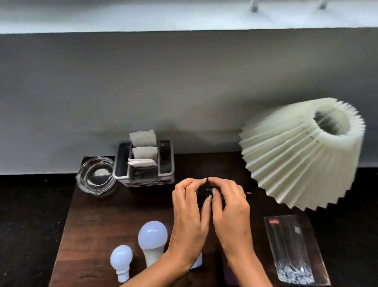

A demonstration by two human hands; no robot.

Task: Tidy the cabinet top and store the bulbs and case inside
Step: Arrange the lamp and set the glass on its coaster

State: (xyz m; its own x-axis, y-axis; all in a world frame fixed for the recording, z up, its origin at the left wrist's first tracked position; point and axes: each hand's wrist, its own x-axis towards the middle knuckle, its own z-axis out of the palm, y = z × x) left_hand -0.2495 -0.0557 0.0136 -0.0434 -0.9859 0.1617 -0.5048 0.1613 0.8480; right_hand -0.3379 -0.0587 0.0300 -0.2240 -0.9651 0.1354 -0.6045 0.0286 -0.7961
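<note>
Two white bulbs lie on the dark wooden cabinet top (99, 218): a small bulb (121, 261) at the front left and a large bulb (152, 238) beside it. Part of a third white thing (198, 262) shows under my left wrist. A clear plastic case (293, 251) lies at the front right. My left hand (188, 214) and my right hand (228, 211) meet over the middle of the top. Their fingertips pinch a small black object (209, 189), mostly hidden by my fingers.
A glass ashtray (96, 176) sits at the back left, next to a grey organiser (145, 162) holding white sachets. A pleated cream lampshade (301, 151) overhangs the back right. A grey wall rises behind, and dark floor surrounds the cabinet.
</note>
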